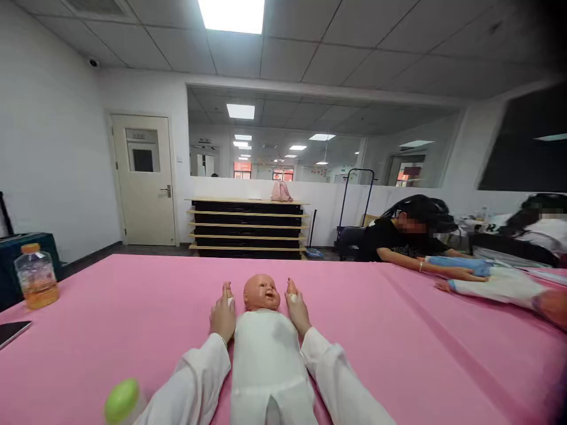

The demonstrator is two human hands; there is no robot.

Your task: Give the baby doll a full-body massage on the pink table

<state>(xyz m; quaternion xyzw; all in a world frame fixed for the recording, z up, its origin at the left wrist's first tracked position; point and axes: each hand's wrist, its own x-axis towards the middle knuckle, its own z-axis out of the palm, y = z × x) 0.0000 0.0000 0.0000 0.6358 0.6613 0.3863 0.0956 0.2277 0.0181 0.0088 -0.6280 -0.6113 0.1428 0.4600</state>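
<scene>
A baby doll with a bald head and a white cloth body lies face up in front of me, its head pointing away. Both of its arms are raised beside its head. My left hand is closed around the doll's arm on the left, whose small fingers stick out above my grip. On the other side, my right hand is wrapped round the doll's other arm, with the tiny hand showing at the top. White sleeves cover my forearms.
Pink cloth covers the table. A bottle with an orange cap and a dark phone are at the left; a green-topped container is near my left sleeve. At right, a person handles another doll.
</scene>
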